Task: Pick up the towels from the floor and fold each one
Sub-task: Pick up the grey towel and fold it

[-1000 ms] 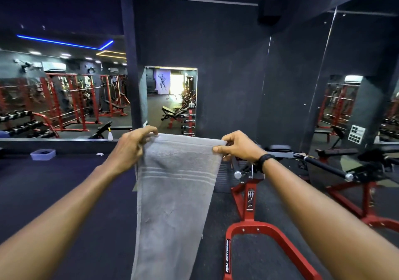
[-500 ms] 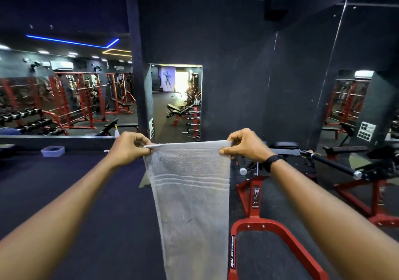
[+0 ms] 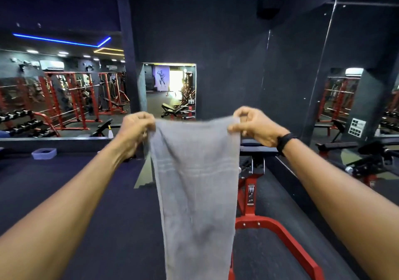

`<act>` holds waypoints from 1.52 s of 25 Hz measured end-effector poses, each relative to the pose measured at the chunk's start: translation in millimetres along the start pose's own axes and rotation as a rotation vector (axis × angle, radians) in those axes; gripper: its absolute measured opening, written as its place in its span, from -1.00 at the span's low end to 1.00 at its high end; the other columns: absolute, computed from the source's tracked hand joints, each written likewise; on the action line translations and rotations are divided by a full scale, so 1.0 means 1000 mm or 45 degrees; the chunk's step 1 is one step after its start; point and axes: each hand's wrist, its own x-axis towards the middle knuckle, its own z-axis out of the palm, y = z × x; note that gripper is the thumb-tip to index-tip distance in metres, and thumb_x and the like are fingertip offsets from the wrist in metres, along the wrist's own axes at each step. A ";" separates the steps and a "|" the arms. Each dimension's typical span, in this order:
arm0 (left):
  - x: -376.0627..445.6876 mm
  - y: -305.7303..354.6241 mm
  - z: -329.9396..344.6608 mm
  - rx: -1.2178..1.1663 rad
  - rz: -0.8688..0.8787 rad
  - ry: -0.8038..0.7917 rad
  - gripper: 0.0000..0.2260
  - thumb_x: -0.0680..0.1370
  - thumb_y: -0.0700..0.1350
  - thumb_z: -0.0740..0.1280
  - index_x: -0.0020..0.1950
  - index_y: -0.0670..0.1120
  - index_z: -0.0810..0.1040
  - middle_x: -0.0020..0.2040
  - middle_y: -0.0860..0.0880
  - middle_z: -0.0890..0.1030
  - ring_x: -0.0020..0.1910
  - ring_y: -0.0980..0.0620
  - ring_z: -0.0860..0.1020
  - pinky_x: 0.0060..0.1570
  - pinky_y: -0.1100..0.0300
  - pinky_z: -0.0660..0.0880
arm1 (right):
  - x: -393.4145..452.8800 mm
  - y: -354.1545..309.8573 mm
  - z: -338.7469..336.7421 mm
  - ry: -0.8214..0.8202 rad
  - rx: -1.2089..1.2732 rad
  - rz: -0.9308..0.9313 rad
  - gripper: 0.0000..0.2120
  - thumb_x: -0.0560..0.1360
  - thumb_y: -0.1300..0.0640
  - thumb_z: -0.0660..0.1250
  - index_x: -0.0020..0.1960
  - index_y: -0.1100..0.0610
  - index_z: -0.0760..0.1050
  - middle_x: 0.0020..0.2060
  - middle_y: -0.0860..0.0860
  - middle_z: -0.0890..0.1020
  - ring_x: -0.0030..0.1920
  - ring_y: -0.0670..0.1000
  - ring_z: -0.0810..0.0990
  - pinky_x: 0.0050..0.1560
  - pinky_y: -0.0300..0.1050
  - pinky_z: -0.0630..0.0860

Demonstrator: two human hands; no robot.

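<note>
Towel (image 3: 195, 184) is held up at centre frame, hanging toward 6 o'clock; its top corners are pinched by the left hand (image 3: 135, 129) at 10 o'clock and the right hand (image 3: 255, 126) at 2 o'clock.

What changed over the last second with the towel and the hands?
Little. Both hands hold the grey towel by its top corners throughout; nothing was taken or let go. The top edge, taut and straight before, now sags a little between the left hand and right hand, and the cloth shows soft folds. The view shifted slightly. The towel hangs full length, unfolded, in front of the red bench frame, as before.
</note>
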 end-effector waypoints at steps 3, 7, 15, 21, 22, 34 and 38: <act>-0.008 0.004 0.016 -0.241 -0.135 -0.297 -0.67 0.33 -0.05 0.54 0.04 -0.09 0.61 -0.10 -0.05 0.71 -0.19 0.01 0.67 -0.24 0.21 0.60 | -0.001 -0.010 0.008 -0.149 0.151 0.067 -0.54 0.34 0.16 0.49 0.22 0.13 0.52 0.10 0.08 0.65 0.08 0.04 0.64 0.09 -0.05 0.60; -0.031 -0.046 0.007 0.160 -0.465 -0.431 -0.31 0.11 0.23 0.61 0.04 -0.21 0.65 -0.02 -0.15 0.68 -0.12 0.00 0.65 -0.10 0.15 0.56 | -0.017 0.060 0.024 -0.174 -0.037 0.361 -0.69 0.35 0.05 0.55 -0.03 0.23 0.61 -0.02 0.28 0.66 -0.09 0.12 0.62 -0.01 0.15 0.62; -0.016 -0.027 -0.002 -0.242 -0.386 -0.252 -0.81 0.28 0.08 0.51 -0.22 0.00 0.72 -0.25 0.02 0.68 -0.37 0.18 0.62 -0.44 0.35 0.49 | 0.006 0.028 0.029 -0.010 0.315 0.297 -0.45 0.32 0.00 0.51 0.19 0.28 0.53 -0.10 0.06 0.69 -0.16 -0.05 0.66 -0.14 -0.15 0.63; -0.041 -0.086 -0.016 0.307 -0.569 -0.498 -0.29 -0.04 0.12 0.69 0.02 -0.15 0.68 -0.03 -0.14 0.67 -0.15 0.00 0.58 -0.14 0.16 0.38 | -0.025 0.074 0.053 -0.254 0.047 0.638 -0.76 0.32 0.15 0.53 -0.05 0.16 0.59 -0.27 -0.02 0.70 -0.29 -0.09 0.66 -0.30 -0.21 0.61; -0.039 -0.081 -0.014 0.170 -0.550 -0.421 -0.28 -0.05 0.09 0.69 0.03 -0.18 0.67 -0.04 -0.14 0.68 -0.18 0.01 0.62 -0.19 0.22 0.46 | -0.021 0.068 0.050 -0.151 0.186 0.556 -0.79 0.37 0.18 0.49 -0.02 0.17 0.59 -0.24 -0.01 0.71 -0.27 -0.10 0.67 -0.28 -0.22 0.62; -0.034 -0.078 -0.026 0.070 -0.622 -0.221 -0.75 0.46 -0.08 0.44 0.08 -0.17 0.63 -0.18 -0.04 0.66 -0.29 0.11 0.61 -0.28 0.26 0.57 | -0.004 0.072 0.060 0.082 0.175 0.561 -0.72 0.46 0.20 0.44 0.13 0.28 0.57 -0.15 0.04 0.63 -0.26 -0.09 0.59 -0.34 -0.28 0.52; -0.017 -0.053 -0.028 -0.203 -0.402 -0.103 -0.85 0.51 -0.16 0.38 0.05 -0.15 0.61 -0.13 -0.02 0.70 -0.14 0.08 0.62 -0.20 0.26 0.60 | 0.011 0.047 0.054 0.016 0.412 0.349 -0.62 0.41 0.09 0.44 0.17 0.24 0.55 -0.01 0.09 0.66 -0.03 0.04 0.63 0.02 -0.08 0.58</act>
